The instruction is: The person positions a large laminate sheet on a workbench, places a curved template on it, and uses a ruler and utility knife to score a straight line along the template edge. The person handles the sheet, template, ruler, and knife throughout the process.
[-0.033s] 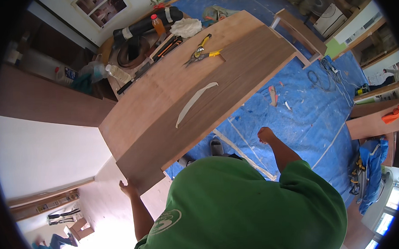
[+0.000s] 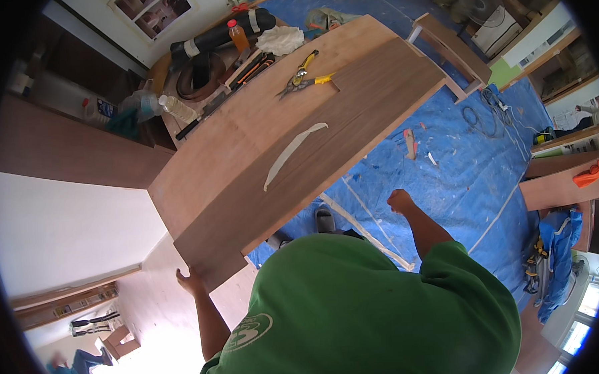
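The dark brown wood sheet (image 2: 325, 156), long, straight-grained and matt, lies along the near side of the table (image 2: 224, 140), a curved cream strip (image 2: 286, 154) on top. It looks thin, light and springy (it might split along the grain), so best held by both ends. The left hand (image 2: 193, 281), fingers parted, is at its left end; whether it pinches the edge I cannot tell. The right hand (image 2: 399, 201) is curled closed above the blue floor cover (image 2: 455, 143).
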{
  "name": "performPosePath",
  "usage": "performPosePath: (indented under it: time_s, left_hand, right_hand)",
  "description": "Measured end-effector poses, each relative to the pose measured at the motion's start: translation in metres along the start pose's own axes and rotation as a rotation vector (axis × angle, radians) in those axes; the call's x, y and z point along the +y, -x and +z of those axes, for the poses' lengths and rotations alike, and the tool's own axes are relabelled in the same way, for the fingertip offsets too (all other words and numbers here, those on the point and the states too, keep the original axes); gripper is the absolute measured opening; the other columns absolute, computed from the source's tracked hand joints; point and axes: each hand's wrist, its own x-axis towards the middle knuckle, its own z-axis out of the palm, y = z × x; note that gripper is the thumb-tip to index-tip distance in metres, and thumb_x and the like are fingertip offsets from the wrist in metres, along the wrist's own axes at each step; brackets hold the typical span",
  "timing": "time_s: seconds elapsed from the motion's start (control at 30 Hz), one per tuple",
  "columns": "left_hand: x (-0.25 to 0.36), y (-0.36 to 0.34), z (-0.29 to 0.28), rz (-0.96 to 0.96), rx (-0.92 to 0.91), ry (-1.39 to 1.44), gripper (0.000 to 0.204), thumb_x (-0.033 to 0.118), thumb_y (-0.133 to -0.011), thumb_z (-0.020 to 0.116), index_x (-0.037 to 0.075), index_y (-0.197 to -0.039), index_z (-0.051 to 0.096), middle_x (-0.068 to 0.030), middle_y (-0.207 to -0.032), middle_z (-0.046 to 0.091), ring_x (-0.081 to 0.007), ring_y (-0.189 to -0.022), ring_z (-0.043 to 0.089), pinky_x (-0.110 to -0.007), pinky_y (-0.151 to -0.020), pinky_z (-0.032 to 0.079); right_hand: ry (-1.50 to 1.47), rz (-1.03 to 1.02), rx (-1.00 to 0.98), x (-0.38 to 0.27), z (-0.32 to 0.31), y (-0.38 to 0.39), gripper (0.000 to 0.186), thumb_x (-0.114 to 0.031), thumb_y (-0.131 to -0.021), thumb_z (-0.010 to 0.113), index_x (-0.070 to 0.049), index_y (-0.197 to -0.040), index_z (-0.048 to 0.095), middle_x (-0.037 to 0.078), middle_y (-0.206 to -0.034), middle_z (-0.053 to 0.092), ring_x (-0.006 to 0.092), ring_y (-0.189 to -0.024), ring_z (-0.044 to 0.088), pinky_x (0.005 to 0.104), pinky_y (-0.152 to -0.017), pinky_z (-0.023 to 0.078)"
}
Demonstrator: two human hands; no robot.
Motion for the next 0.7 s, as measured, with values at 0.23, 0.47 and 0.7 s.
performPosePath:
  time_s: [0.23, 0.47, 0.7]
  left_hand:
    - [0.121, 0.031, -0.040, -0.094, -0.291, 0.450, 0.040, 0.030, -0.102, 0.065, 0.003, -0.073, 0.069, -0.0060, -0.061, 0.063, -0.0175, -0.060, 0.063, -0.037, -0.057, 0.048]
    - [0.202, 0.142, -0.047, 0.210, -0.872, 0.335, 0.044, 0.028, -0.102, 0.063, 0.002, -0.066, 0.062, -0.0032, -0.057, 0.057, -0.0101, -0.056, 0.053, -0.033, -0.052, 0.043]
    - [0.202, 0.151, -0.042, 0.162, -1.301, 0.756, 0.023, 0.018, -0.104, 0.060, 0.000, -0.117, 0.066, -0.0101, -0.109, 0.069, -0.0166, -0.097, 0.065, -0.031, -0.082, 0.054]
  right_hand:
    - [0.128, 0.221, 0.163, -0.062, -0.028, 0.052, 0.036, -0.038, -0.089, 0.070, -0.003, -0.094, 0.074, 0.020, -0.095, 0.075, 0.0347, -0.088, 0.074, 0.0446, -0.084, 0.058]
    - [0.096, 0.150, -0.120, -0.062, -0.012, 0.043, 0.025, -0.023, -0.084, 0.068, -0.005, -0.100, 0.073, 0.021, -0.121, 0.071, 0.0390, -0.116, 0.066, 0.0439, -0.094, 0.055]
    - [0.008, 0.178, 0.033, -0.001, 0.015, 0.025, 0.016, -0.021, -0.085, 0.066, -0.006, -0.084, 0.074, 0.014, -0.092, 0.074, 0.0294, -0.084, 0.073, 0.0453, -0.074, 0.058]
